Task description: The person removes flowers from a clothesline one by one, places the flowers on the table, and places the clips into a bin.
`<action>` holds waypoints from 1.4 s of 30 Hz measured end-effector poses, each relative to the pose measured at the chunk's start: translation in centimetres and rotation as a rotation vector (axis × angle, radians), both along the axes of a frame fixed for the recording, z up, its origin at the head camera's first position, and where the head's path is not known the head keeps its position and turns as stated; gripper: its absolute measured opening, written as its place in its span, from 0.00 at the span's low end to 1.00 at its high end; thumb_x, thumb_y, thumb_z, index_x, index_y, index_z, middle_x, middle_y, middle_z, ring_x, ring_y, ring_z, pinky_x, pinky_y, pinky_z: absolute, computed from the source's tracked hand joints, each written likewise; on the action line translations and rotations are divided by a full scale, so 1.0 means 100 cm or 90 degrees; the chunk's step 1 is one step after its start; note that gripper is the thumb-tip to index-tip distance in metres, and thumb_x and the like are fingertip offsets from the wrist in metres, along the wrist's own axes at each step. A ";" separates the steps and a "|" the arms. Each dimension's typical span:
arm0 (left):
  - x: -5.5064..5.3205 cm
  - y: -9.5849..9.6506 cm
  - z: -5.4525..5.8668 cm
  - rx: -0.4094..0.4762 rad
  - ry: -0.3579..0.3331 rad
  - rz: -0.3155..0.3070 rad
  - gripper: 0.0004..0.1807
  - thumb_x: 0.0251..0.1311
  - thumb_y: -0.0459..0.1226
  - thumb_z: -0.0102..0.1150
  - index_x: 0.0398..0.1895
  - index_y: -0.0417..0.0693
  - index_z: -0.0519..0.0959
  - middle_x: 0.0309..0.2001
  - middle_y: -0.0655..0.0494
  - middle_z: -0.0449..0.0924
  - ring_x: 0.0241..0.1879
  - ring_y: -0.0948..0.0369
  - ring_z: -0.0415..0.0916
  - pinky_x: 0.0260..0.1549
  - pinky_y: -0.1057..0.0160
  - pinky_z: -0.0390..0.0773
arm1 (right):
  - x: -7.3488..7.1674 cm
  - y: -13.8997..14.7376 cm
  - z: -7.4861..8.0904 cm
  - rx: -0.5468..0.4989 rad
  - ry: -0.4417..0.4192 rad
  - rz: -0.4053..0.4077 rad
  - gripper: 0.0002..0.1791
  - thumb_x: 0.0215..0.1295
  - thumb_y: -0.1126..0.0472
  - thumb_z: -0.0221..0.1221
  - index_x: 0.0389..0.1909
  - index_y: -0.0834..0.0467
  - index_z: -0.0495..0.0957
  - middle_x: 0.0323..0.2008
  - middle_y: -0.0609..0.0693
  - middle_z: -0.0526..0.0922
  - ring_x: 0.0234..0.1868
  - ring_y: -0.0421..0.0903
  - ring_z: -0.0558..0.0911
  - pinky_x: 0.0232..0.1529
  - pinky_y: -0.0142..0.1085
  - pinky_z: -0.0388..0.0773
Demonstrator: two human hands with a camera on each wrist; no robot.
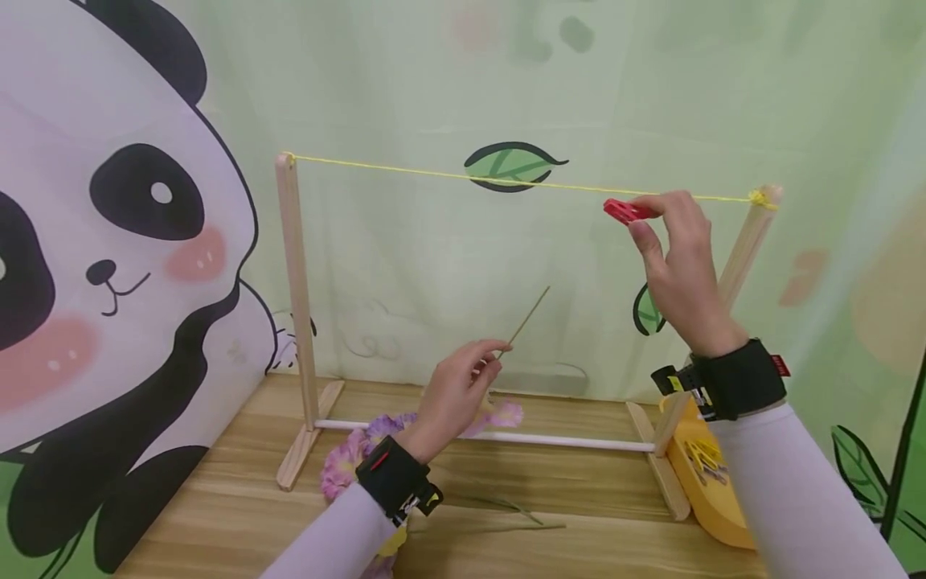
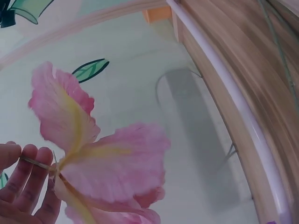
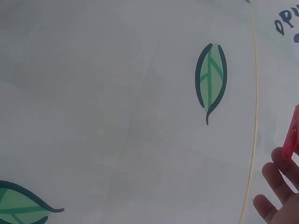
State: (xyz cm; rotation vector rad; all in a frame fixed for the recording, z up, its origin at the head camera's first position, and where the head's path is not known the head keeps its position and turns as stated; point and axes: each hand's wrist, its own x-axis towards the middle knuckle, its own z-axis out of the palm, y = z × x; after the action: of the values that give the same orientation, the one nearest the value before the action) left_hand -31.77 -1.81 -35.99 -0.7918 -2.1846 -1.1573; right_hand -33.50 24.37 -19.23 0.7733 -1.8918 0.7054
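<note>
My left hand pinches the thin stem of a pink artificial flower, whose stem points up and petals hang below the fingers in the head view. Yellow streaks run through its petals in the left wrist view. Between the thumb and fingers of my right hand is a red clothespin, held just under the yellow string. In the right wrist view only part of the clothespin shows at the right edge. The string is stretched between two wooden posts.
The left post and right post stand on wooden feet, joined low down by a white rod. Purple and pink flowers and green stems lie on the wooden table. A yellow-orange basket holding clothespins stands right.
</note>
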 end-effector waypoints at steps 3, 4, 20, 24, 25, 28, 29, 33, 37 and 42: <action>0.004 -0.004 -0.003 -0.007 0.002 -0.002 0.13 0.69 0.34 0.53 0.54 0.54 0.78 0.41 0.56 0.80 0.38 0.66 0.76 0.37 0.66 0.80 | 0.003 -0.001 -0.006 -0.031 0.013 0.003 0.16 0.67 0.67 0.56 0.54 0.65 0.73 0.45 0.63 0.74 0.51 0.55 0.69 0.55 0.52 0.57; 0.005 -0.005 -0.004 -0.013 0.003 -0.004 0.13 0.69 0.34 0.53 0.53 0.54 0.78 0.41 0.56 0.81 0.38 0.67 0.76 0.37 0.65 0.80 | 0.004 -0.002 -0.008 -0.040 0.016 0.004 0.16 0.66 0.68 0.56 0.54 0.65 0.73 0.45 0.63 0.74 0.51 0.55 0.69 0.54 0.52 0.58; 0.038 -0.021 -0.024 -0.169 0.070 0.070 0.10 0.70 0.39 0.52 0.48 0.57 0.81 0.40 0.63 0.78 0.37 0.67 0.75 0.32 0.66 0.76 | 0.027 0.013 -0.048 -0.163 0.010 -0.038 0.15 0.68 0.70 0.53 0.55 0.69 0.72 0.48 0.66 0.72 0.49 0.51 0.67 0.50 0.34 0.59; 0.041 -0.025 -0.028 -0.194 0.093 0.085 0.09 0.68 0.37 0.54 0.46 0.56 0.82 0.37 0.63 0.77 0.35 0.66 0.74 0.44 0.58 0.78 | 0.023 0.027 -0.059 -0.200 0.026 -0.062 0.16 0.68 0.70 0.53 0.55 0.69 0.72 0.49 0.63 0.73 0.50 0.47 0.66 0.51 0.33 0.57; 0.041 -0.025 -0.029 -0.197 0.097 0.085 0.09 0.68 0.37 0.54 0.46 0.56 0.82 0.37 0.62 0.77 0.35 0.65 0.74 0.50 0.54 0.76 | 0.022 0.030 -0.061 -0.207 0.029 -0.067 0.16 0.68 0.69 0.53 0.56 0.69 0.71 0.49 0.63 0.73 0.50 0.46 0.65 0.51 0.33 0.57; 0.041 -0.027 -0.032 -0.202 0.107 0.084 0.09 0.67 0.35 0.56 0.45 0.56 0.82 0.37 0.62 0.78 0.36 0.65 0.76 0.59 0.44 0.68 | 0.021 0.035 -0.066 -0.224 0.036 -0.074 0.17 0.68 0.71 0.54 0.56 0.70 0.71 0.48 0.60 0.72 0.50 0.43 0.65 0.51 0.32 0.58; 0.041 -0.028 -0.034 -0.203 0.108 0.083 0.09 0.66 0.35 0.56 0.45 0.55 0.82 0.37 0.62 0.78 0.36 0.65 0.76 0.56 0.47 0.72 | 0.021 0.035 -0.067 -0.229 0.034 -0.077 0.17 0.68 0.71 0.53 0.56 0.70 0.71 0.48 0.61 0.72 0.50 0.43 0.65 0.51 0.31 0.58; 0.041 -0.031 -0.037 -0.217 0.113 0.081 0.08 0.66 0.36 0.57 0.45 0.55 0.82 0.38 0.62 0.78 0.35 0.66 0.74 0.41 0.60 0.78 | 0.023 0.038 -0.073 -0.241 0.020 -0.093 0.17 0.69 0.70 0.52 0.57 0.69 0.71 0.49 0.60 0.71 0.50 0.44 0.65 0.50 0.31 0.58; 0.041 -0.033 -0.038 -0.236 0.097 0.076 0.08 0.67 0.36 0.55 0.44 0.55 0.82 0.36 0.64 0.77 0.33 0.66 0.73 0.49 0.53 0.76 | 0.017 0.050 -0.085 -0.258 0.016 -0.109 0.17 0.69 0.68 0.52 0.58 0.67 0.71 0.49 0.48 0.72 0.49 0.43 0.66 0.50 0.31 0.58; 0.043 -0.038 -0.036 -0.286 0.079 0.074 0.07 0.66 0.37 0.56 0.42 0.55 0.83 0.31 0.65 0.75 0.29 0.66 0.71 0.46 0.53 0.77 | 0.009 0.066 -0.102 -0.277 0.009 -0.113 0.18 0.69 0.67 0.53 0.59 0.63 0.72 0.49 0.33 0.67 0.49 0.39 0.66 0.50 0.32 0.58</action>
State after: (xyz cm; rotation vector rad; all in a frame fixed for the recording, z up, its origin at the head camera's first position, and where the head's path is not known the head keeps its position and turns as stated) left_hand -27.47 -5.65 -39.59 -0.8765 -2.3787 -0.5469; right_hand -32.61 30.96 -29.39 0.3300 -1.6835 0.9514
